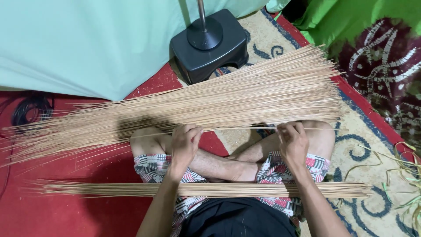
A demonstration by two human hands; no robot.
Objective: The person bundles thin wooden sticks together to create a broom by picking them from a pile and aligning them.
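Pinching one thin pale stick [239, 128] at both ends, left hand [184, 142] and right hand [293, 141] hold it closed-fingered above the crossed legs. Small tidy stick bundle [206, 189] lies across the lap; far larger fanned heap of sticks [210, 103] sits beyond the knees, so most looks unsorted.

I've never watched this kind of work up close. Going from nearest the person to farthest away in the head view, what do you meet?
Small bundle of sticks across the lap → left hand and right hand pinching one thin stick → big pile of sticks → black stand base.
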